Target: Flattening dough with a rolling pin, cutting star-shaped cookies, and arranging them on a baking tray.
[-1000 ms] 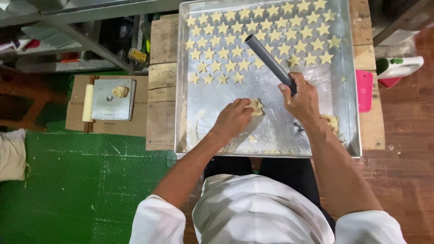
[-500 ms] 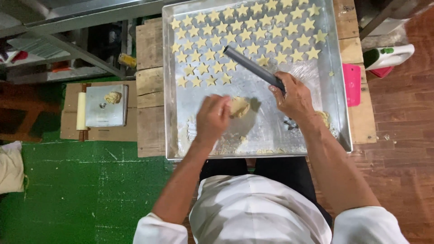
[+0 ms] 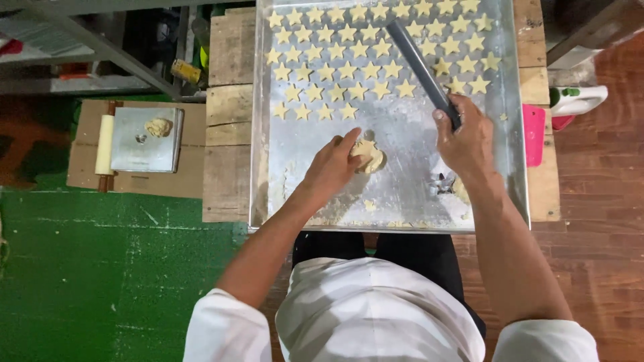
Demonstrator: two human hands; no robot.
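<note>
Roughly halfway: star-shaped dough cut-outs (image 3: 349, 70) already laid in rows across the upper half of the metal tray (image 3: 510, 167), lower half mostly bare. Left hand (image 3: 332, 167) at frame centre, fingers pressed together on a dough lump (image 3: 371, 157). Right hand (image 3: 466, 137) clamped on a dark rolling pin (image 3: 419, 64) slanting toward upper centre. Small metal cutter (image 3: 441, 184) lying just below.

The left hand (image 3: 330, 167) hides part of the dough lump (image 3: 371, 158); the tray's (image 3: 268, 167) far edge is cropped.
</note>
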